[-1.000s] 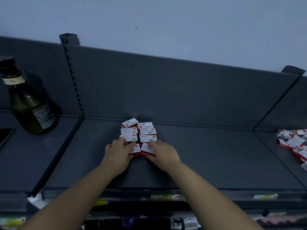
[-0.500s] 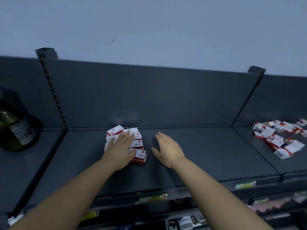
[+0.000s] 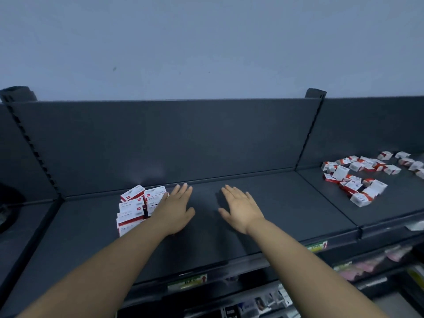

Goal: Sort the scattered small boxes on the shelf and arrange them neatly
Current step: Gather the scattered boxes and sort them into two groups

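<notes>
Several small red-and-white boxes form an arranged group in two rows on the dark grey shelf, left of centre. My left hand is flat and open, fingers spread, covering the right side of that group and holding nothing. My right hand hovers open over bare shelf to the right, palm down, empty. A scattered heap of the same small boxes lies on the neighbouring shelf section at the right.
The shelf's upright back panel rises behind the boxes. A slotted post divides the middle section from the right one. Price labels sit on the front edge; lower shelves hold other goods.
Both hands have let go of the arranged boxes and shifted right, fingers open. The view has turned right, so the bottle at the left has left the frame and the scattered heap shows more.
</notes>
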